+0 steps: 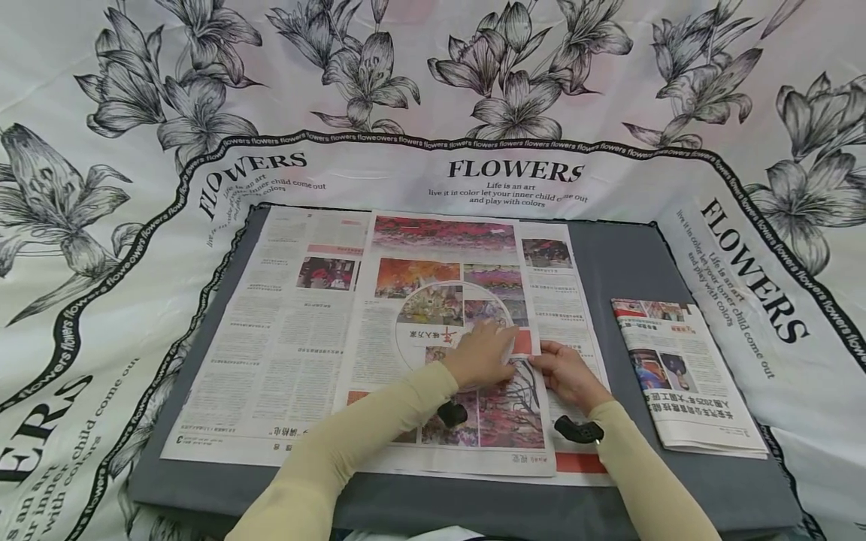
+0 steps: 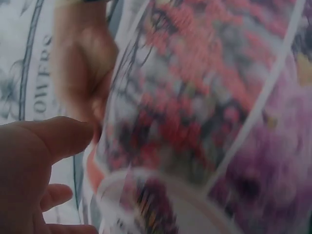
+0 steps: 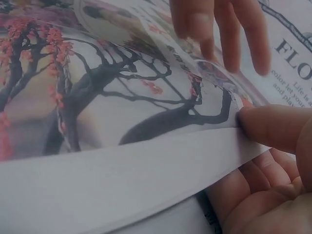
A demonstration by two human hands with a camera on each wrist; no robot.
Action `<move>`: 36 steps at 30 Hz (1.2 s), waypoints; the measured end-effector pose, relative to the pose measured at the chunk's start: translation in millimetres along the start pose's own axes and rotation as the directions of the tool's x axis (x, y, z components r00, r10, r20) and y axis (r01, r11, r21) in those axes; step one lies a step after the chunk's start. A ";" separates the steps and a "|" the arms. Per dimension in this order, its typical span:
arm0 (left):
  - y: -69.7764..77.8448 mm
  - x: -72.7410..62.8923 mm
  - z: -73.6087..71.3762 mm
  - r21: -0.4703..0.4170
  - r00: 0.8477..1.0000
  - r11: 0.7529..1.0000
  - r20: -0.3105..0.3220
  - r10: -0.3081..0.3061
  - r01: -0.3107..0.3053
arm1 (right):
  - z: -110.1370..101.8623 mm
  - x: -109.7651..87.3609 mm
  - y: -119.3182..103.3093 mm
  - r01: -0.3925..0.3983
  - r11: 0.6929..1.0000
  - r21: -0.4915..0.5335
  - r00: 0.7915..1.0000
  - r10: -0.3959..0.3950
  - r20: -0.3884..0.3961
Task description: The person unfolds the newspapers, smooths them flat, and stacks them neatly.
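A colour-photo newspaper page (image 1: 446, 240) lies on top of a wider spread newspaper (image 1: 257, 361) on the grey table. My right hand (image 1: 571, 376) pinches the right edge of the photo page between thumb and fingers. In the right wrist view, the thumb (image 3: 273, 126) is on top of the lifted edge and the other fingers are beneath it. My left hand (image 1: 482, 353) is over the page's middle right, just left of the right hand. Its fingers (image 3: 229, 39) extend downward near the paper, apart from the pinched edge; whether they touch the page I cannot tell.
A folded newspaper (image 1: 683, 376) lies on the right side of the grey table (image 1: 609, 255). White cloth with printed flowers (image 1: 514, 105) surrounds the table at the back and sides.
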State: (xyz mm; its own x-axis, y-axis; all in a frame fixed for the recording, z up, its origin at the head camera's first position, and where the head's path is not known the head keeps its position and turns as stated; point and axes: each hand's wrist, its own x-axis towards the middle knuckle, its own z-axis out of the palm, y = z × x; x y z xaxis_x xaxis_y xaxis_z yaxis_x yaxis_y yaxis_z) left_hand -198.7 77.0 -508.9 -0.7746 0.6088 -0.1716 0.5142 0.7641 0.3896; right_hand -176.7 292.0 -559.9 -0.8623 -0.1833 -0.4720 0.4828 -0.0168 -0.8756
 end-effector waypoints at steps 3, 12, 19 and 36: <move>14.8 3.6 11.8 0.023 1.000 1.000 0.016 0.004 -0.004 | -0.4 1.4 0.8 -0.008 1.000 0.007 1.000 0.008 0.001; 36.7 4.6 33.0 0.075 0.999 0.997 -0.025 -0.032 0.034 | -2.9 1.9 0.0 -0.006 0.999 0.034 0.999 0.005 0.040; 50.4 2.4 39.4 0.051 0.993 0.996 -0.096 -0.067 0.072 | -9.7 -5.7 -8.6 -0.092 0.947 0.308 0.982 0.034 0.188; 56.0 16.6 41.3 0.081 0.993 0.991 -0.049 -0.105 0.109 | -15.8 -6.2 -7.9 -0.100 0.918 0.384 0.952 -0.024 0.305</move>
State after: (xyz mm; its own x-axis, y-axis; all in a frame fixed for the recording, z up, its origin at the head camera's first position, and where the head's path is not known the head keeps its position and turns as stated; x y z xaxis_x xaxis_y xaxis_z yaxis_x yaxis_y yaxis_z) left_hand -167.5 138.7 -527.3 -0.8414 0.5139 -0.1671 0.4549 0.8405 0.2943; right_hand -177.6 308.7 -551.7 -0.7859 -0.4737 -0.3974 0.5881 -0.3743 -0.7169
